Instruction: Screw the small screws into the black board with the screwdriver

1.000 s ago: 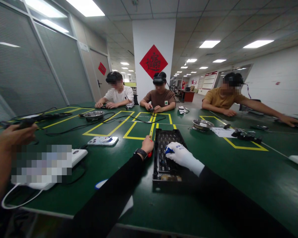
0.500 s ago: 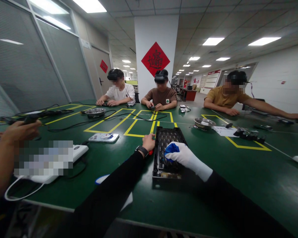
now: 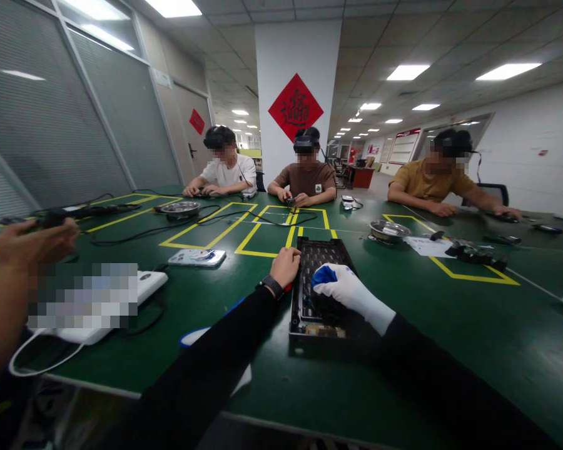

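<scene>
A black rectangular casing (image 3: 326,251) with rows of small shiny spots and a brownish strip at its near end lies on the green table in front of me. My bare left hand (image 3: 285,267), with a dark watch at the wrist, has its fingers curled over the casing's left edge. Something red (image 3: 288,288) peeks out beneath that hand; the rest is hidden. Above the casing's middle, my right hand (image 3: 340,284) wears a white glove with blue fingertips. Its fingers are pressed together, pointing down; whatever they hold is hidden.
Left of me are a white power box (image 3: 152,284), a phone (image 3: 197,257) and a white-and-blue glove (image 3: 199,336) partly under my left sleeve. Metal bowls (image 3: 388,230), black parts (image 3: 478,253) and cables lie farther off. Three people sit opposite; another person's hand (image 3: 37,244) is at left.
My left hand has drawn slightly nearer, its fingers more curled at the casing's edge. My right hand stays over the casing, barely shifted. The person at far right has pulled an outstretched arm in.
</scene>
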Demonstrator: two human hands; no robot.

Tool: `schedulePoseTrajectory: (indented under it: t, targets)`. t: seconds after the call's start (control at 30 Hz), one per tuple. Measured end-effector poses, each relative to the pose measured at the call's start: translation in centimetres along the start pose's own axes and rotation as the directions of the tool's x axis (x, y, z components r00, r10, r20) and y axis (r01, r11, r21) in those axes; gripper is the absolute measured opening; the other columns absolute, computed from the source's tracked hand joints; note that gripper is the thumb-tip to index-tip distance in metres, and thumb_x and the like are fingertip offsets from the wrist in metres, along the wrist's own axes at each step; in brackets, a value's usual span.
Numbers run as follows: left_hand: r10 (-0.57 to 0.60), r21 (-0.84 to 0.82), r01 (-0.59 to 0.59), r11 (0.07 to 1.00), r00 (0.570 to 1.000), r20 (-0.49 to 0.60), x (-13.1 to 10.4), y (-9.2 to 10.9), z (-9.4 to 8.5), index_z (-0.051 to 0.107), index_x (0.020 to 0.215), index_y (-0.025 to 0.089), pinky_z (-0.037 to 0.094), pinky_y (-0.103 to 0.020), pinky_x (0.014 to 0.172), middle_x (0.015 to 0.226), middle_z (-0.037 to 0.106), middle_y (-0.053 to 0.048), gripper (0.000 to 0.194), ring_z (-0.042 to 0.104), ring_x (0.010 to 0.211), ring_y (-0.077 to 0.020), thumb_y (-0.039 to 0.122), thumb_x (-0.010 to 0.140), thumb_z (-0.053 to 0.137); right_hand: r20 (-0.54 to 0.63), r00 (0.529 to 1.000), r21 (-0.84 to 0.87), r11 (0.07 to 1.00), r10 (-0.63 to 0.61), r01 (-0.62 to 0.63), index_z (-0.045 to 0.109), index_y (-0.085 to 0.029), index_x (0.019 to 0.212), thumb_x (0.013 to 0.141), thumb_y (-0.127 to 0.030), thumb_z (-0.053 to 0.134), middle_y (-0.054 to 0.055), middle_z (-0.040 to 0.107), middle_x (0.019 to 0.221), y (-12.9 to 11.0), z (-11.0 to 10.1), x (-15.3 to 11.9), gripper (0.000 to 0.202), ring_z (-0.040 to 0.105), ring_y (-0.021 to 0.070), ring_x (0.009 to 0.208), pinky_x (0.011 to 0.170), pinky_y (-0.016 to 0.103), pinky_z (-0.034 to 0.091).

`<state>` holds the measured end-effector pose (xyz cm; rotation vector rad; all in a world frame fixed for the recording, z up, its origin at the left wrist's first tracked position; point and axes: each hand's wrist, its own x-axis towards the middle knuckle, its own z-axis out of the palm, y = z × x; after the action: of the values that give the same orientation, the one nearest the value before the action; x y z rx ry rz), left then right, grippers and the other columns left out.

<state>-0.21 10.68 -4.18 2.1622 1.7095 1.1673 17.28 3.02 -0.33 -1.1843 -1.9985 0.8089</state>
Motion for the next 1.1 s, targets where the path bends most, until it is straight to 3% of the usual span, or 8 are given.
schedulePoseTrajectory:
  t: [0.13,0.23,0.37,0.47,0.63,0.83,1.1]
  targets:
    - [0.015,-0.017,-0.016,1.000,0.998,-0.054,-0.1,0.4,-0.3,0.060,0.089,0.018,0.040,-0.029,0.082,0.090,0.054,-0.006,0.018,0.052,0.086,-0.0156,0.023,0.078,0.046,-0.061,0.997,-0.031,0.999,-0.042,0.040,0.056,-0.017,0.070,0.060,-0.026,0.061,-0.002,0.057,0.065,0.2,0.1,-0.1,0.015,0.050,0.0108,0.059,0.058,0.023,0.039]
    - [0.131,-0.107,-0.139,0.984,0.988,-0.085,-0.5,1.7,-1.2,0.060,0.087,0.017,0.040,-0.028,0.080,0.088,0.054,-0.005,0.016,0.052,0.083,-0.0146,0.024,0.077,0.048,-0.195,0.979,-0.040,0.998,-0.059,0.052,0.054,-0.017,0.072,0.061,-0.028,0.060,-0.003,0.056,0.066,0.3,-0.3,0.0,0.017,0.049,0.0111,0.060,0.059,0.024,0.039]
    - [0.397,-0.339,-0.346,0.875,0.913,0.094,-1.4,4.3,-2.5,0.061,0.083,0.016,0.041,-0.023,0.067,0.080,0.055,-0.003,0.018,0.051,0.072,-0.0114,0.029,0.077,0.050,-0.377,0.926,0.010,1.000,0.006,-0.002,0.052,-0.017,0.076,0.061,-0.031,0.059,-0.001,0.056,0.067,0.5,-0.9,0.0,0.021,0.050,0.0124,0.061,0.060,0.026,0.040]
    - [0.415,-0.409,-0.335,0.849,0.901,0.125,-1.9,5.3,-2.9,0.061,0.082,0.014,0.039,-0.021,0.059,0.075,0.055,-0.002,0.020,0.048,0.065,-0.0096,0.030,0.077,0.050,-0.433,0.900,0.017,0.999,0.051,-0.048,0.052,-0.017,0.077,0.059,-0.034,0.060,-0.001,0.056,0.068,0.5,-1.1,-0.1,0.026,0.051,0.0129,0.061,0.059,0.026,0.040]
    - [0.364,-0.411,-0.281,0.867,0.921,0.138,-2.2,5.4,-2.9,0.057,0.076,0.013,0.034,-0.019,0.053,0.064,0.050,0.001,0.026,0.042,0.057,-0.0079,0.037,0.077,0.049,-0.403,0.915,-0.114,0.992,0.012,-0.063,0.050,-0.019,0.076,0.061,-0.035,0.059,-0.001,0.056,0.067,0.5,-1.1,-0.2,0.024,0.050,0.0130,0.060,0.058,0.026,0.038]
    - [0.464,-0.371,-0.382,0.846,0.871,0.160,-2.4,5.7,-2.7,0.053,0.072,0.014,0.035,-0.020,0.055,0.069,0.048,0.001,0.022,0.041,0.059,-0.0084,0.036,0.076,0.050,-0.349,0.932,-0.315,0.949,-0.098,-0.018,0.049,-0.021,0.076,0.065,-0.035,0.056,-0.001,0.055,0.068,0.4,-0.9,-0.5,0.019,0.048,0.0132,0.061,0.058,0.025,0.035]
    - [0.505,-0.280,-0.453,0.846,0.850,0.152,-2.4,5.9,-2.9,0.052,0.075,0.016,0.037,-0.024,0.066,0.076,0.047,-0.001,0.014,0.044,0.069,-0.0116,0.028,0.080,0.045,-0.322,0.940,-0.286,0.958,-0.114,0.018,0.048,-0.020,0.077,0.063,-0.029,0.055,-0.002,0.054,0.069,0.3,-0.8,-0.3,0.018,0.049,0.0130,0.062,0.058,0.024,0.035]
